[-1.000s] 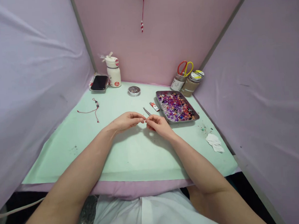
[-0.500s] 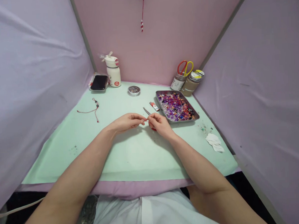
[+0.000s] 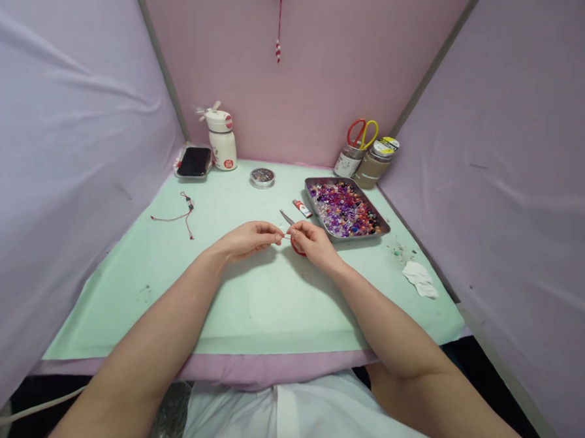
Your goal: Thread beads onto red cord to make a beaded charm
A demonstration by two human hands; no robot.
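Observation:
My left hand (image 3: 249,237) and my right hand (image 3: 313,241) meet over the middle of the pale green mat (image 3: 257,299). Both are pinched, fingertips almost touching, on something thin and small that I cannot name. A bit of red shows under my right hand. Small scissors (image 3: 287,217) lie on the mat just behind the fingertips. A metal tray of purple, pink and clear beads (image 3: 345,208) sits right of my right hand. A small red and white tube (image 3: 302,208) lies beside the tray.
At the back stand a white bottle (image 3: 221,141), a phone (image 3: 194,161), a small round tin (image 3: 262,177) and two jars, one holding red and yellow scissors (image 3: 362,135). A red cord with beads (image 3: 181,212) lies at left, crumpled tissue (image 3: 420,279) at right. Cloth walls enclose three sides.
My right hand has shifted slightly up and toward the left hand; a bit of red now shows beneath it. The left hand has barely moved.

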